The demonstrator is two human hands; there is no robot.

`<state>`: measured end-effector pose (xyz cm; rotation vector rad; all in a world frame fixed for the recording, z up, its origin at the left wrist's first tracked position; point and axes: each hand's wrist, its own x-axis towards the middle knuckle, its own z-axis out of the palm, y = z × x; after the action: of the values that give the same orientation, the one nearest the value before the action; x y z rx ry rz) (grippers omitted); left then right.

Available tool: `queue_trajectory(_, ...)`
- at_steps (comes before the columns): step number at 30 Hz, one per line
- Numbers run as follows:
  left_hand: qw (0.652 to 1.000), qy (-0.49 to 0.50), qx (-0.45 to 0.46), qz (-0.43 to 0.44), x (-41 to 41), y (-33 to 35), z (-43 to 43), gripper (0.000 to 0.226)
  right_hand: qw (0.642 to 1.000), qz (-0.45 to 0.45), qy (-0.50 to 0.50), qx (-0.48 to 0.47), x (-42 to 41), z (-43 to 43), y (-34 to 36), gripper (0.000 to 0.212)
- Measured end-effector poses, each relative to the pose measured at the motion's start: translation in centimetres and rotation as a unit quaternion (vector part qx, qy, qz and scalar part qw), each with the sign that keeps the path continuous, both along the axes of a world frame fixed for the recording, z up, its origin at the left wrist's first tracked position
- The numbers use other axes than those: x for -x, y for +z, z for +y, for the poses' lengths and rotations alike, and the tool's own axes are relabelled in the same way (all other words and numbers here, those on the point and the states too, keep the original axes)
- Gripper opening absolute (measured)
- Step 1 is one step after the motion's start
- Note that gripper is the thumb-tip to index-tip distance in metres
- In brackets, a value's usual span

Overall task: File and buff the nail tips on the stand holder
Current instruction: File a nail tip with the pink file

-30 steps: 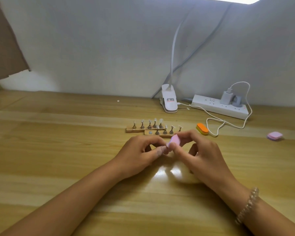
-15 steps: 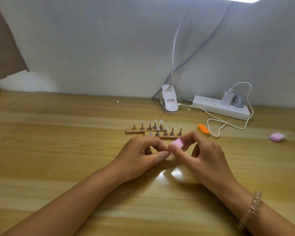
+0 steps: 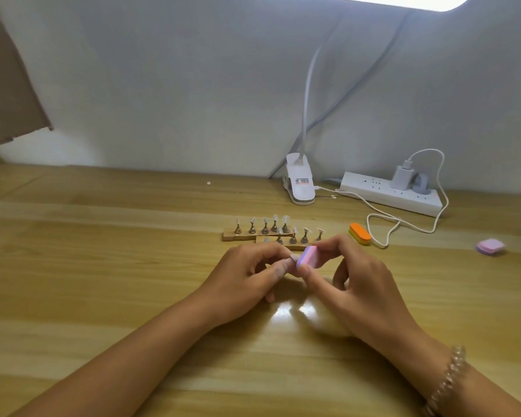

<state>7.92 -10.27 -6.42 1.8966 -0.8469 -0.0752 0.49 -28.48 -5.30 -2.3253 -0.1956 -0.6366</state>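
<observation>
Pink buffer block (image 3: 307,256) in use — partway, I judge.
The right hand (image 3: 361,284) pinches it; the left hand (image 3: 247,281) pinches something hidden, likely a nail tip; other tips (image 3: 285,218) wait on the far stand holder (image 3: 232,236).

Wooden table (image 3: 103,266) bears nail stands (image 3: 247,236), orange buffer (image 3: 360,233), power strip (image 3: 373,188).

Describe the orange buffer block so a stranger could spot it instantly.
Start at the white power strip at the back right of the wooden table and follow the white cable forward. The orange buffer block lies just left of the cable's loop. It's the only orange-topped one; the loose block farther right is lilac.
</observation>
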Motion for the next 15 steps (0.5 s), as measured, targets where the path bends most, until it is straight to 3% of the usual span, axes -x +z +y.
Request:
queue_trajectory(3, 1.000, -0.008, 0.005, 0.009, -0.08, 0.10, 0.10, 0.019, 0.998, -0.015, 0.017, 0.052, 0.22, 0.36, -0.16, 0.034)
queue_trajectory(7, 1.000, -0.006, 0.011, 0.016, -0.05, 0.21, 0.02, 0.017, 1.000, -0.018, -0.024, -0.004, -0.15, -0.34, -0.20, 0.036)
queue_trajectory(11, 0.999, -0.005, 0.016, 0.028, 0.00, 0.21, 0.09, 0.020, 0.997, -0.028, 0.004, 0.072, 0.19, 0.38, -0.42, 0.036)
queue_trajectory(15, 0.994, -0.006, 0.058, 0.094, 0.22, 0.15, -0.05, 0.009, 0.999, -0.037, -0.034, 0.002, -0.14, -0.44, -0.02, 0.033)
